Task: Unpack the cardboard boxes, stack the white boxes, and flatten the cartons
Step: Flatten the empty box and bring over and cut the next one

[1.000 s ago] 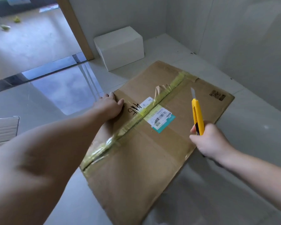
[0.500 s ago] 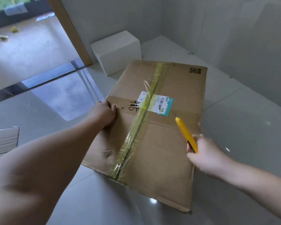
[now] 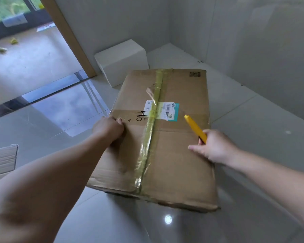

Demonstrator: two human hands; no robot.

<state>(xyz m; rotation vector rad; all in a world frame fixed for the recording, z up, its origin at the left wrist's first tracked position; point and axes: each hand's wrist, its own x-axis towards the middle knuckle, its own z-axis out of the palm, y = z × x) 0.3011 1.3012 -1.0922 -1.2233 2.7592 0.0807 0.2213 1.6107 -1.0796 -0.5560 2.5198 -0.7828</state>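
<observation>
Between the person's two outstretched forearms, a large flat brown cardboard carton point(image 3: 174, 155) is lying on the glossy grey tiled floor point(image 3: 253, 128), its top face sealed down the middle by a strip of yellowish clear packing tape point(image 3: 150, 137). The left hand point(image 3: 108, 128) is resting on the carton's left edge with its fingers curled over that edge, gripping the cardboard. Just to the right of this hand, black handwritten marks point(image 3: 141, 115) are showing on the cardboard, and beyond them a white and teal shipping label point(image 3: 162, 110) is sitting across the tape. The right hand point(image 3: 213, 146) is hovering over the carton's right side, gripping a yellow plastic utility knife point(image 3: 195, 128) by its lower end; the knife's tip is pointing up and left, toward the label, and whether the tip is touching the cardboard cannot be told. The forefinger of this hand is sticking out to the left, clear of the knife. Farther away than both hands, a plain white rectangular box point(image 3: 123, 61) is standing on the floor against the grey wall point(image 3: 116, 23), close to the carton's far left corner. Left of the left forearm, at the picture's edge, a pale ribbed panel point(image 3: 2, 158) is lying on the floor. A brown wooden door frame point(image 3: 67, 35) is rising beside the white box.
</observation>
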